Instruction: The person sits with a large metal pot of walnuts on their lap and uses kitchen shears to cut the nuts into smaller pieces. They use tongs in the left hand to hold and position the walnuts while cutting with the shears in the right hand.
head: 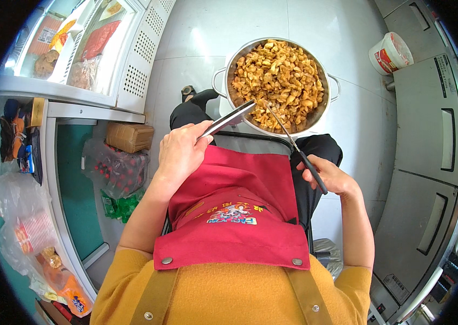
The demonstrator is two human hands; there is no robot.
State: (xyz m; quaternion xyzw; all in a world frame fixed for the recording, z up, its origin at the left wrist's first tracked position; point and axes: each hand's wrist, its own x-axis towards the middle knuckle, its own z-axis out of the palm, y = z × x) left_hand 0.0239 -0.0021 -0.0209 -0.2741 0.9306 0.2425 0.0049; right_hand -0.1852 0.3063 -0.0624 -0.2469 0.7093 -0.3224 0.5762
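Note:
My left hand (pixel 184 150) grips a thin flat slab (pixel 231 118) with a pale edge, tilted up over the near left rim of a pot; I cannot tell whether it is a phone or a plate. In my right hand (pixel 330 174) is a long thin metal utensil (pixel 287 132) with a black handle, seen nearly edge-on. Its tip reaches the near side of the food. The wide two-handled metal pot (pixel 324 101) stands in front of my knees. Yellow-brown food pieces (pixel 279 77), perhaps cut meat, fill it in a heap.
On the left stand a glass-topped freezer (pixel 135 61) and an open cabinet with a cardboard box (pixel 129 137) and bagged bottles (pixel 117 168). Stacked paper cups (pixel 36 233) lie nearer. To the right are steel fridge doors (pixel 428 130) and a white tub (pixel 391 53) on the tiled floor.

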